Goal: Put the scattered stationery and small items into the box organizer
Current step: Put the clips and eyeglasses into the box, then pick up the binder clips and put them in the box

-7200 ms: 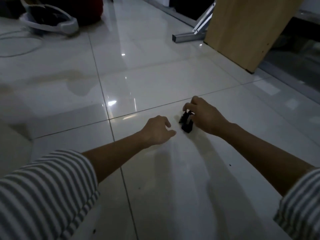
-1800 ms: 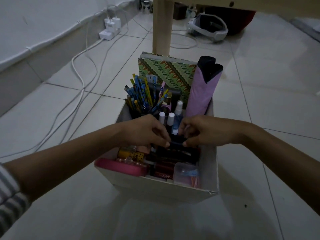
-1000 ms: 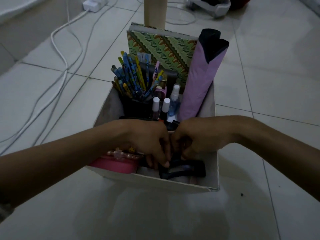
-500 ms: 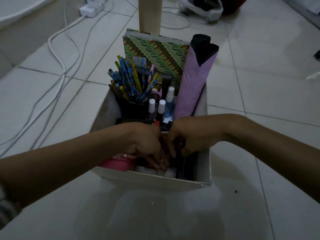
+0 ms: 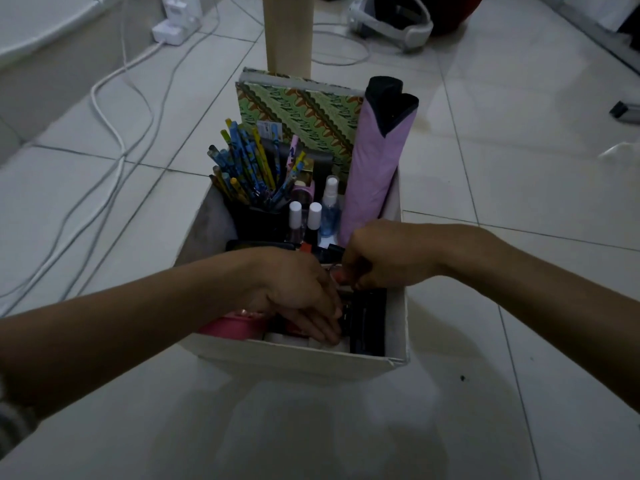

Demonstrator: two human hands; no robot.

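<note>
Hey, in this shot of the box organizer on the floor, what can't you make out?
Head view, right hand: curled over the box organizer, so whether it holds anything is hidden.
Head view, left hand: it covers whatever lies at the box's near end.
Head view, black item in the near right corner: too dark to identify.
Head view, white headset: cut off by the top edge.

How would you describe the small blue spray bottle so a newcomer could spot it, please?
Find the white cardboard box organizer on the tiled floor. Against its right wall leans a lilac fabric roll; the clear blue spray bottle stands left of it. Unlike the two flat-capped bottles beside it, it has a nozzle top.
</note>
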